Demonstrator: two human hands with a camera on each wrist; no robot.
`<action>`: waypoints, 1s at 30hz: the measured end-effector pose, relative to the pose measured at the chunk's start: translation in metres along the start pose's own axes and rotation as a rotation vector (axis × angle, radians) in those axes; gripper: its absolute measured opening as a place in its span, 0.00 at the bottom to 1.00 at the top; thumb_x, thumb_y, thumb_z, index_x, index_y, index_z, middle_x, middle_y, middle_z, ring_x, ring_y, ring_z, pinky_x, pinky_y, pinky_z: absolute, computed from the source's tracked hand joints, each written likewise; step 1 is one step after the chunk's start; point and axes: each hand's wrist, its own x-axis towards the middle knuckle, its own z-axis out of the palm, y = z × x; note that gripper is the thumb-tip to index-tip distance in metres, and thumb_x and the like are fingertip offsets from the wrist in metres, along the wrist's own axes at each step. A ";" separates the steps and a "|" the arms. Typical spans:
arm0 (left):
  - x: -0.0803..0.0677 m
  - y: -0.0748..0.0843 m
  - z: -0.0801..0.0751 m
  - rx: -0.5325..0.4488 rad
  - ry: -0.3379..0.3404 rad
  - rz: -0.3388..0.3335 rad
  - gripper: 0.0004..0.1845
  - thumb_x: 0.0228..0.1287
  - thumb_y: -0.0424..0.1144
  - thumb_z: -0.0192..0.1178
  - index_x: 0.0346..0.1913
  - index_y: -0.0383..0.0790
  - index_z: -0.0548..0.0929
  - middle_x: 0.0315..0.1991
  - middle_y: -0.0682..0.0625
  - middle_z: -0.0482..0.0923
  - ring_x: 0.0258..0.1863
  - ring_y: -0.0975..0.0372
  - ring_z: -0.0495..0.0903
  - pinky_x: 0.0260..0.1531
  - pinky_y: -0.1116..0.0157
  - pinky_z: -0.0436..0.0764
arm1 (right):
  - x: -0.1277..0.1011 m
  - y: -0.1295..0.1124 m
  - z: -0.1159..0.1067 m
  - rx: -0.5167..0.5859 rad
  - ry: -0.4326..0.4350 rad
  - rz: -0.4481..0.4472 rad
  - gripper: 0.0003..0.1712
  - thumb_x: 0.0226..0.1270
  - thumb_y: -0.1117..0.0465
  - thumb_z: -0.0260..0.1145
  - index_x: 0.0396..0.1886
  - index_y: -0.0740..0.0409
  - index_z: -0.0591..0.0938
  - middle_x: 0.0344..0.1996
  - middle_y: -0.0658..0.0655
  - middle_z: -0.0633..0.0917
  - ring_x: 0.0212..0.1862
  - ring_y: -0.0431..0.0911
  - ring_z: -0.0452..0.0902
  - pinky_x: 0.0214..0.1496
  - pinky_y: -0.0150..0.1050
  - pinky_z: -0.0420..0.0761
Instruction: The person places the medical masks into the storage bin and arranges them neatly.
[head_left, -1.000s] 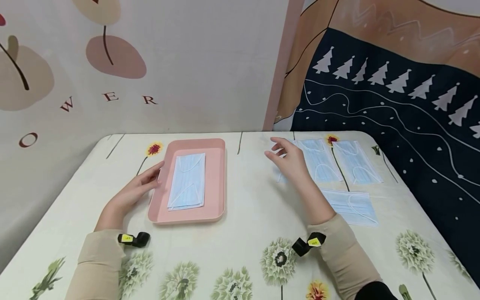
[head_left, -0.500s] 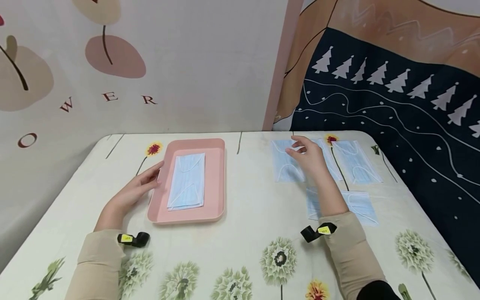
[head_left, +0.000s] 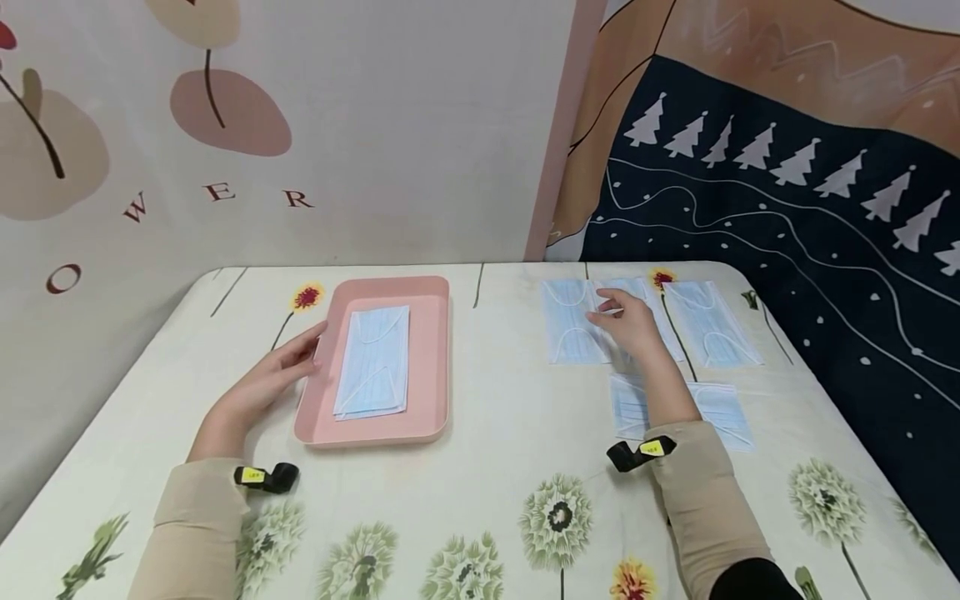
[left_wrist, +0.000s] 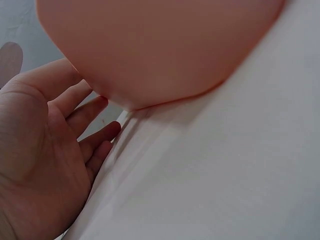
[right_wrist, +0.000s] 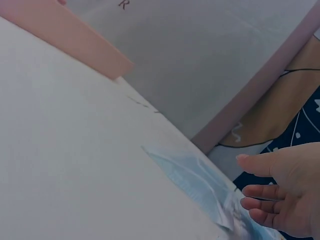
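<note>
I see 2 hands at work on the flowered table.
The pink tray holds 1 mask; my left hand rests open-fingered against its left rim. My right hand, fingers relaxed, lies on the loose blue masks at the far right.

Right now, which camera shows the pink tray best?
The head view: the whole pink tray with masks inside. The left wrist view shows only a close blurred corner, the right wrist view a far edge.
</note>
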 end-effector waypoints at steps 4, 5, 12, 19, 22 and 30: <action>0.000 0.000 0.000 0.000 0.001 0.001 0.36 0.72 0.39 0.54 0.77 0.47 0.49 0.75 0.40 0.44 0.72 0.46 0.44 0.51 0.86 0.58 | 0.004 0.009 0.004 -0.013 -0.013 0.029 0.32 0.68 0.59 0.64 0.68 0.64 0.67 0.52 0.67 0.76 0.57 0.60 0.70 0.58 0.52 0.71; 0.000 0.000 0.000 0.000 0.002 0.001 0.36 0.72 0.39 0.54 0.77 0.47 0.49 0.75 0.40 0.44 0.72 0.46 0.44 0.51 0.86 0.58 | 0.005 0.011 0.005 -0.016 -0.009 0.039 0.32 0.68 0.59 0.64 0.68 0.64 0.67 0.52 0.67 0.76 0.57 0.59 0.70 0.58 0.52 0.70; 0.000 0.001 0.000 0.007 0.005 -0.012 0.36 0.72 0.40 0.54 0.77 0.48 0.49 0.75 0.41 0.44 0.73 0.47 0.44 0.62 0.77 0.56 | 0.008 0.015 0.012 -0.072 0.027 0.056 0.30 0.65 0.61 0.66 0.66 0.63 0.70 0.50 0.66 0.77 0.54 0.58 0.69 0.59 0.52 0.68; 0.000 0.000 -0.001 0.013 0.013 -0.013 0.36 0.72 0.40 0.55 0.77 0.48 0.50 0.75 0.40 0.43 0.73 0.46 0.42 0.66 0.43 0.43 | 0.010 0.016 0.018 -0.108 0.050 0.034 0.28 0.64 0.64 0.67 0.63 0.64 0.73 0.44 0.63 0.76 0.46 0.55 0.69 0.54 0.48 0.71; 0.000 0.000 -0.002 0.021 0.016 -0.018 0.37 0.72 0.40 0.55 0.77 0.47 0.49 0.75 0.39 0.43 0.73 0.45 0.42 0.66 0.43 0.43 | 0.011 0.015 0.019 -0.115 0.055 0.027 0.27 0.63 0.65 0.67 0.62 0.65 0.74 0.39 0.62 0.75 0.42 0.54 0.68 0.50 0.47 0.70; 0.000 0.001 -0.001 0.021 0.007 -0.017 0.37 0.72 0.40 0.55 0.77 0.46 0.49 0.75 0.40 0.43 0.73 0.46 0.42 0.67 0.46 0.44 | 0.010 0.016 0.014 -0.107 0.057 0.028 0.24 0.65 0.64 0.66 0.61 0.60 0.77 0.37 0.60 0.75 0.40 0.52 0.68 0.46 0.45 0.70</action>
